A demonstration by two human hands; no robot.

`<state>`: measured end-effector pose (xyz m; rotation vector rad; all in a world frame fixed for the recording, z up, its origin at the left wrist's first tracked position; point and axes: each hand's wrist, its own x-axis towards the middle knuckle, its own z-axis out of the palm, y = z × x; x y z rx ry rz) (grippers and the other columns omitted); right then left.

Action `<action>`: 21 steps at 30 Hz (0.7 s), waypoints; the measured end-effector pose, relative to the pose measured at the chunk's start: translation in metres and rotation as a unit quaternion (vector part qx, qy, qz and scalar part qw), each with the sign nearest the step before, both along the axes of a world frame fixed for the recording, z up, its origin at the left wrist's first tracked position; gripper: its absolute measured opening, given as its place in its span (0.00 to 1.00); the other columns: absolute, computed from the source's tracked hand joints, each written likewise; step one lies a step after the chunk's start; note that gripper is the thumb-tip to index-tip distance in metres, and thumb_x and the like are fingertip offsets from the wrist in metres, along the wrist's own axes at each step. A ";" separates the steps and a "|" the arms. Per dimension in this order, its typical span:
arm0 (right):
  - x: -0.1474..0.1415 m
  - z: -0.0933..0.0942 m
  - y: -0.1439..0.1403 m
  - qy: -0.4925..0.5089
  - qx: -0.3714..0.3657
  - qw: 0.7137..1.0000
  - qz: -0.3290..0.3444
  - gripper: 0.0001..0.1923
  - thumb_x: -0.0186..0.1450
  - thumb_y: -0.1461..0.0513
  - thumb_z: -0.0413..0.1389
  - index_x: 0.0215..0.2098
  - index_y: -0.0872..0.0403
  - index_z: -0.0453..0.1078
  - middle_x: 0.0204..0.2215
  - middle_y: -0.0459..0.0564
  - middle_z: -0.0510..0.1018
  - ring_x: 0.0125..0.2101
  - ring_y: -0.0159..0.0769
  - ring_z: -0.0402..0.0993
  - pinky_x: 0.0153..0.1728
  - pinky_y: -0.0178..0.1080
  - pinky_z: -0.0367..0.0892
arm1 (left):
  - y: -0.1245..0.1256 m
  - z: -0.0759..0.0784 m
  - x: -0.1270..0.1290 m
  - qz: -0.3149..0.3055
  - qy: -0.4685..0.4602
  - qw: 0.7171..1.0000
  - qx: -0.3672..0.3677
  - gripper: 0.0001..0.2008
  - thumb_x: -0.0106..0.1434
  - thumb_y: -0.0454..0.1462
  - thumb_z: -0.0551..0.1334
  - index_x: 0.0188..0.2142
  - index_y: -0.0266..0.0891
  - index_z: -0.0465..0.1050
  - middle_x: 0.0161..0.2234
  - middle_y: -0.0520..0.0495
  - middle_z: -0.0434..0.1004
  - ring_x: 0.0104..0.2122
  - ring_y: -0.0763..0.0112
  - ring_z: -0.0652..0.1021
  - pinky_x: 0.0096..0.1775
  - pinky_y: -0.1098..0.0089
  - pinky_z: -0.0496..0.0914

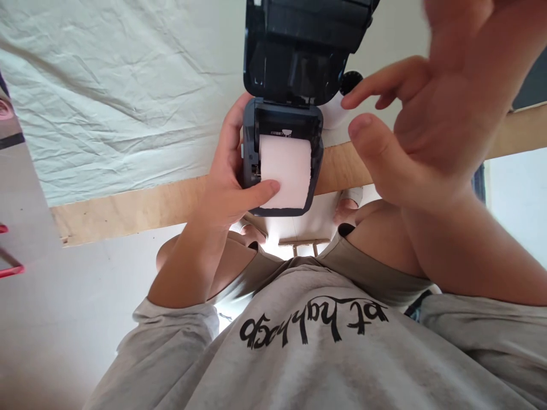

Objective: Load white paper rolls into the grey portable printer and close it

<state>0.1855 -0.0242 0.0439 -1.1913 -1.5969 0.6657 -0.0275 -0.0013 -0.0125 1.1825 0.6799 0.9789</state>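
Holding the printer with its paper roll laid in and its cover raised

At the far left, a wrinkled pale cloth (pixel 141 108) is seen spread over the table, which is edged by a wooden strip (pixel 128 210). Next to it, the printer (pixel 277 119) is held up at the table's near edge by the left hand (pixel 239 188): its side is gripped by fingers partly hidden behind it, and the thumb is laid on the paper roll (pixel 288 168).

The roll is set inside the printer's bay, so the loading appears to be largely done; whether it is properly seated cannot be told. The cover (pixel 299 51) is tilted up and back on its hinge, its top cut off by the frame. As far as can be judged, only the closing of the cover is left.

Farther right, a white object with a black round part (pixel 351 81) is partly hidden behind the printer. The right hand (pixel 427 125), slightly blurred, is raised beside it, with thumb and forefinger spread apart and nothing seen between them. Whether the black part is touched by the fingertip cannot be told.
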 end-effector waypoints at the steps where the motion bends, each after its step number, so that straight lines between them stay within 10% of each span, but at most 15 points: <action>1: 0.001 0.003 0.000 -0.014 0.011 1.000 0.013 0.14 0.65 0.56 0.52 0.49 0.42 0.69 0.56 0.38 0.67 0.61 0.43 0.64 0.40 0.37 0.71 | 0.000 -0.001 0.000 -0.001 0.003 1.000 0.001 0.41 0.45 0.37 0.74 0.58 0.54 0.63 0.56 0.55 0.69 0.51 0.57 0.73 0.43 0.61 0.72; 9: 0.003 -0.004 -0.009 -0.050 0.025 0.997 0.062 0.14 0.67 0.60 0.50 0.49 0.50 0.68 0.49 0.48 0.74 0.42 0.33 0.76 0.31 0.34 0.76 | 0.000 -0.008 0.000 0.019 0.003 1.000 0.012 0.40 0.46 0.38 0.73 0.59 0.54 0.62 0.49 0.51 0.73 0.46 0.65 0.75 0.44 0.65 0.73; 15: -0.005 -0.024 -0.011 -0.194 0.141 0.959 0.151 0.16 0.65 0.66 0.52 0.51 0.57 0.69 0.56 0.57 0.73 0.54 0.37 0.74 0.44 0.38 0.77 | -0.005 0.000 0.004 0.027 -0.022 0.999 -0.027 0.33 0.49 0.42 0.71 0.55 0.56 0.65 0.53 0.50 0.71 0.50 0.61 0.76 0.51 0.60 0.73; 21: -0.009 -0.034 -0.016 -0.309 0.193 0.924 0.117 0.23 0.66 0.63 0.51 0.59 0.48 0.63 0.59 0.47 0.70 0.39 0.30 0.79 0.27 0.34 0.71 | -0.009 0.014 0.003 0.036 0.002 0.998 -0.042 0.11 0.59 0.42 0.64 0.43 0.50 0.73 0.36 0.50 0.75 0.36 0.66 0.79 0.32 0.66 0.73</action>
